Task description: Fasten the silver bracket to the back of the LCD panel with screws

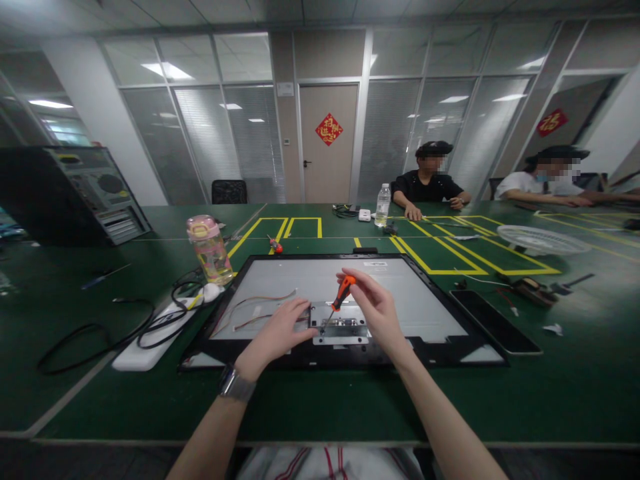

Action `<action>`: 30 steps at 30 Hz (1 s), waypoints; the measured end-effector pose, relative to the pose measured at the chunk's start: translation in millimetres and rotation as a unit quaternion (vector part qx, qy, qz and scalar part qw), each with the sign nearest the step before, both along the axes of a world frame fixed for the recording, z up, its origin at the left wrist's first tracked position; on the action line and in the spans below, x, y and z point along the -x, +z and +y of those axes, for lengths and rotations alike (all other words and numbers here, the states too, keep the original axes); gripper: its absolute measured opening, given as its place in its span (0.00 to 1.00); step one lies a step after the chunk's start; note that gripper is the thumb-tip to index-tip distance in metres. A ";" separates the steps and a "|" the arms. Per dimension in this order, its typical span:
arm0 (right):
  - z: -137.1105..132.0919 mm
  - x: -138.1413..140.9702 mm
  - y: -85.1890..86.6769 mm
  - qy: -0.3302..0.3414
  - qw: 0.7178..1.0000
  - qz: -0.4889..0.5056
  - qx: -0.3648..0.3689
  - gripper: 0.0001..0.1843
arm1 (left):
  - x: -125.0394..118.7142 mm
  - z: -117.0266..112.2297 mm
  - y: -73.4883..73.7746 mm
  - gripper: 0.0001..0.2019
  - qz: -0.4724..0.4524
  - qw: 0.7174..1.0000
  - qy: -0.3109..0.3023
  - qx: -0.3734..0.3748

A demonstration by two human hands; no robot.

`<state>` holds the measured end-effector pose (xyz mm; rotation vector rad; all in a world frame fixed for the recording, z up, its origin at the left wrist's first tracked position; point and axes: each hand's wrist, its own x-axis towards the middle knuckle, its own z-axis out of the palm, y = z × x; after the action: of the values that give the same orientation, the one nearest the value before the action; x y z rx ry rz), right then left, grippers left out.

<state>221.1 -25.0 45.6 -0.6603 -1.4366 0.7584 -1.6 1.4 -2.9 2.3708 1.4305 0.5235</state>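
Observation:
A monitor panel (400,293) lies face down on the green table, its grey back up inside a black frame. A small metal circuit board cover (341,329) sits near its front edge, with thin coloured wires (260,308) running off to the left. My right hand (376,308) is closed on an orange-handled screwdriver (343,292), whose tip points down at the metal cover. My left hand (281,329) rests on the panel with its fingers stretched out, touching the cover's left edge. A watch is on my left wrist.
A pink-lidded bottle (210,249), black cables (125,328) and a white power strip (150,340) lie left. A computer case (95,193) stands far left. A dark phone-like slab (495,321) and a fan grille (543,239) lie right. Two people sit across the table.

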 end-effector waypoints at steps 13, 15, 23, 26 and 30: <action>-0.6 0.0 0.8 -0.017 1.000 0.000 -0.019 0.10 | -0.9 -0.9 1.1 0.31 0.013 1.000 0.002 -0.002; 0.0 -0.3 0.3 -0.035 0.999 0.003 -0.031 0.07 | -1.3 -1.1 1.9 0.32 0.012 1.000 0.002 0.000; -2.5 0.2 2.3 -0.020 1.000 0.015 0.001 0.13 | -2.7 -4.1 6.5 0.31 0.005 1.000 0.006 0.009; -2.6 0.5 1.9 -0.013 1.000 0.015 0.008 0.14 | -1.5 -3.0 4.5 0.31 0.004 1.000 0.001 0.003; -0.8 0.6 0.2 -0.028 1.000 0.009 0.002 0.13 | 0.3 -0.5 0.3 0.31 0.004 1.000 0.000 0.001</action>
<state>220.4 -25.8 45.8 -0.6925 -1.3942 0.7228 -1.9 0.9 -2.6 2.3739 1.4344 0.5137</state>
